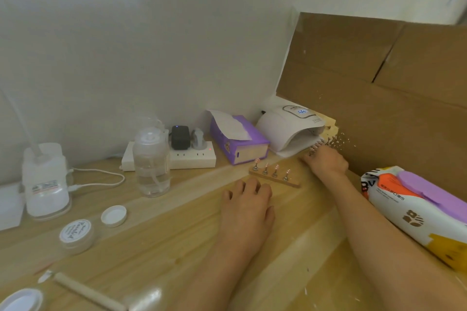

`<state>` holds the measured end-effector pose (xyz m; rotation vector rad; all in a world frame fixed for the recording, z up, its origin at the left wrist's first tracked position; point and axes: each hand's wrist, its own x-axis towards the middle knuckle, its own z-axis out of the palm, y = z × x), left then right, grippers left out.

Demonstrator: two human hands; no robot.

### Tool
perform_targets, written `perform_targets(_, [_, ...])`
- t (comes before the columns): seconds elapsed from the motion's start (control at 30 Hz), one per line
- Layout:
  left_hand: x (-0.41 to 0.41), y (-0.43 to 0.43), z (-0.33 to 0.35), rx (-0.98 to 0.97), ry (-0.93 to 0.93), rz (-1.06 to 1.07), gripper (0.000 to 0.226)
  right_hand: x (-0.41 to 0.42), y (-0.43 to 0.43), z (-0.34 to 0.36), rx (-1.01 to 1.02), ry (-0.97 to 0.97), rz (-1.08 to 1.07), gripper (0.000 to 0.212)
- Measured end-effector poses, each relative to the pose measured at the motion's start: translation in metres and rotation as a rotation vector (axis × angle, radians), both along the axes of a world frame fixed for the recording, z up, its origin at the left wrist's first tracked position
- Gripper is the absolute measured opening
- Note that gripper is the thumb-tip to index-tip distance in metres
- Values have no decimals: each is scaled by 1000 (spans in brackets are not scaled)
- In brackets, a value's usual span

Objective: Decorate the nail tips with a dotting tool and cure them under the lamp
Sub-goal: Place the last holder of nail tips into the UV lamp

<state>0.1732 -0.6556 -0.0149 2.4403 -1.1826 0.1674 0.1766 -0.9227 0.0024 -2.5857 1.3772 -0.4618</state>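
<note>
A wooden nail tip stand (275,176) with several pink tips on metal posts lies on the table. My left hand (246,206) rests on the wood just in front of it, fingers loosely curled and holding nothing. My right hand (327,163) is at the mouth of the white curing lamp (290,129), whose display is lit. Its fingers are curled round a second row of nail tips (317,146) that sticks out toward the lamp; what carries them is hidden. The dotting tool (86,291) with a pale handle lies at the lower left, far from both hands.
A gel pot (75,233) and a white lid (113,215) sit on the left. Behind them stand a clear bottle (151,164), a power strip (192,158) and a purple tissue box (237,139). Cardboard (379,98) walls the right side, with a wipes pack (414,212) below it.
</note>
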Motion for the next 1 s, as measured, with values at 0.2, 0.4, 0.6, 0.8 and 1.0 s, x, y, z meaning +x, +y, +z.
perform_targets(0.2, [0,0,0,-3,4,-1,28,-16,-7,-2,76,-102,147,29])
perform_targets(0.4, [1,-1,1,-8,22,5,28,-37,-8,-9,-101,-68,575,21])
perform_targets(0.6, [0,-1,0,-23,26,10,27,-30,-17,-7,-278,83,455,31])
perform_targets(0.8, [1,-1,0,-53,18,15,26,-5,-33,3,-65,183,141,32])
perform_targets(1.0, [2,-3,-2,-60,16,16,26,-31,-14,11,240,69,560,22])
